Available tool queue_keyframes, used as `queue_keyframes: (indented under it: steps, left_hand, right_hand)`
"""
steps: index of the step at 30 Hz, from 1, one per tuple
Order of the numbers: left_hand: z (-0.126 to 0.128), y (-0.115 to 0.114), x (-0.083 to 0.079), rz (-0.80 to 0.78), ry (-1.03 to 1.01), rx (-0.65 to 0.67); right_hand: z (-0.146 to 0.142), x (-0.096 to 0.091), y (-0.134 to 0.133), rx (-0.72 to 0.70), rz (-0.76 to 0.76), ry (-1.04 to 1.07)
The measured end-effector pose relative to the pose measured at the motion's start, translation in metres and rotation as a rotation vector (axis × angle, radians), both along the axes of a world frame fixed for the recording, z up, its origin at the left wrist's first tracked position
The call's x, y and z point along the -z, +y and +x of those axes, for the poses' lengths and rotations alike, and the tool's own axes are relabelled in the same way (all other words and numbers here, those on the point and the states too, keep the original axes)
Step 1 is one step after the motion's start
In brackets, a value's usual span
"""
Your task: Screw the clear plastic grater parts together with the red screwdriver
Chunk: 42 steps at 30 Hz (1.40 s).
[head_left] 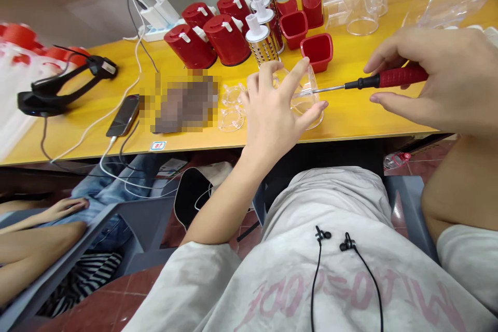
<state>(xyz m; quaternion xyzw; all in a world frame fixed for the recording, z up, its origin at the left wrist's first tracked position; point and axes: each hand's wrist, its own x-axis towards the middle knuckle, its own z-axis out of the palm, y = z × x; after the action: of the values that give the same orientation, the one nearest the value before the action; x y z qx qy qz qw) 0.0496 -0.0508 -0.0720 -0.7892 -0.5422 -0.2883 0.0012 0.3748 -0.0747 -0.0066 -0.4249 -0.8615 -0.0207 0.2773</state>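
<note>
My left hand (pixel 274 106) is over a clear plastic part (pixel 311 120) on the yellow table, its fingers curved around the part and gripping it. The hand hides much of the part. From the right, my right hand (pixel 439 78) holds a screwdriver (pixel 400 78) with a red and black handle; thumb and forefinger stand apart while the handle's end runs into the palm. The metal shaft points left, and its tip reaches into the clear part between my left fingers. Small clear plastic pieces (pixel 232 118) lie just left of my left hand.
Red housings (pixel 226 39), perforated metal drums (pixel 262 44) and red cups (pixel 317 52) stand behind my hands. Clear plastic housings (pixel 361 5) are at the back right. Leftward are a phone (pixel 123 115), cables and a black headset (pixel 66 85). A seated person's hand (pixel 64 208) rests at lower left.
</note>
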Motion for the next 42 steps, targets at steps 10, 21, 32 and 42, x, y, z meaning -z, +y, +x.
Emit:
queue_keyframes:
  steps: [10, 21, 32, 42]
  left_hand:
    - [0.000, -0.001, -0.001, -0.007, -0.016, 0.012]
    - [-0.001, -0.001, 0.000, 0.004, -0.007, 0.011]
    - [-0.003, 0.003, 0.004, 0.008, -0.012, 0.020]
    - [-0.001, -0.001, -0.001, -0.001, -0.014, 0.014]
  right_hand:
    - [0.007, 0.002, 0.000, 0.019, -0.029, 0.109]
    - [0.009, -0.001, 0.007, 0.011, -0.119, 0.113]
    - [0.006, 0.007, 0.010, 0.011, -0.067, 0.257]
    - [0.010, 0.003, 0.012, 0.074, -0.071, 0.194]
